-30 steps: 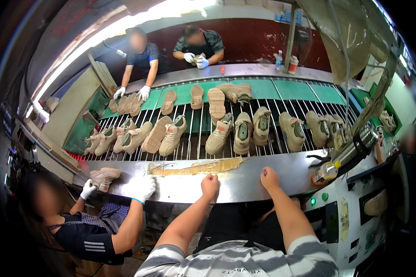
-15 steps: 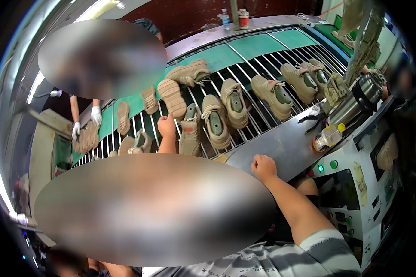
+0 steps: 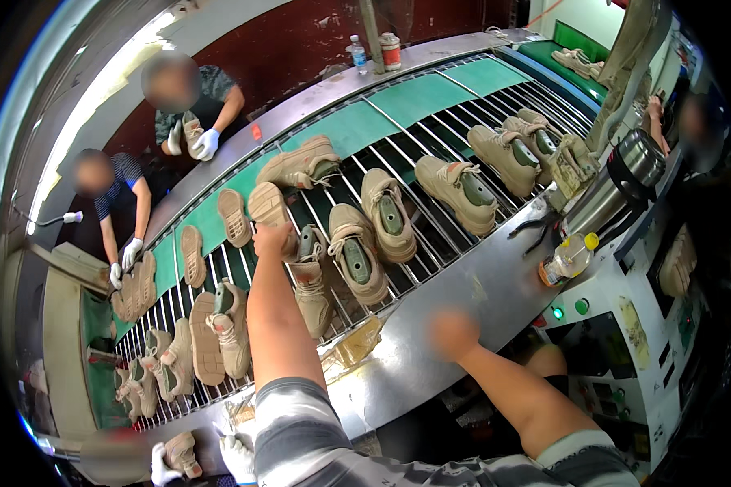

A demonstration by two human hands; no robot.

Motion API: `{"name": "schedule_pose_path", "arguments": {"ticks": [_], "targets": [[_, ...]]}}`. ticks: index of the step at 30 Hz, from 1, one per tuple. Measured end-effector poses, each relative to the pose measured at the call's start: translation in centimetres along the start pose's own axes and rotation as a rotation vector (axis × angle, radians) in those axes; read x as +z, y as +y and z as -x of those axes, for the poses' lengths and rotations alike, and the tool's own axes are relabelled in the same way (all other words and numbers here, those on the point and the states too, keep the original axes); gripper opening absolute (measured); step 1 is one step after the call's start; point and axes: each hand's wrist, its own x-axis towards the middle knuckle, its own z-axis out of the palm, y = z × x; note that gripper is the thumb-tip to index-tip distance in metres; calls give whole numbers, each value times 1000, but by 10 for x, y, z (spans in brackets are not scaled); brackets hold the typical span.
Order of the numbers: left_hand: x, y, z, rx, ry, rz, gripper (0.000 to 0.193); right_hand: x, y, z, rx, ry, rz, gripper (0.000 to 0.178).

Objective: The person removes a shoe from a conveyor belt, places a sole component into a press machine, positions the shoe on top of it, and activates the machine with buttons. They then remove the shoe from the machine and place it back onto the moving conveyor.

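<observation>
My left hand (image 3: 274, 239) reaches over the rack of metal bars. Its fingers are closed round the near end of a beige shoe sole (image 3: 266, 203), tread side showing. Close by on its right, a beige lace-up shoe (image 3: 312, 284) stands on the bars. A second beige shoe (image 3: 300, 162) lies on its side just beyond the sole. My right hand (image 3: 453, 334) hovers at or over the metal ledge (image 3: 414, 341), smeared by motion, its fingers not readable.
More beige shoes (image 3: 357, 253) and loose soles (image 3: 209, 339) sit along the rack (image 3: 430, 268). A steel flask (image 3: 621, 183) and yellow-capped bottle (image 3: 568, 260) stand right, beside a control panel (image 3: 601, 365). Co-workers' gloved hands (image 3: 207, 144) handle shoes at the far side and lower left.
The whole view has swung, so the rack appears lower and further left. My left hand covers more of the sole's near end. My right hand has blurred.
</observation>
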Motion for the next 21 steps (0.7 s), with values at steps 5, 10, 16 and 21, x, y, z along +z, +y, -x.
{"name": "schedule_pose_path", "arguments": {"ticks": [5, 10, 16, 21], "targets": [[-51, -130, -6, 251, -71, 722, 64, -8, -9, 2, -61, -24, -3, 25], [-67, -260, 146, 90, -124, 1339, 55, -10, -10, 8, -143, 28, -2, 25], [-43, -311, 393, -55, -388, 1965, 81, 2, -4, 9, -175, 239, -176, 14], [-43, -233, 536, 115, -698, 2189, 90, -14, 0, 40, -65, -140, -731, 18]]}}
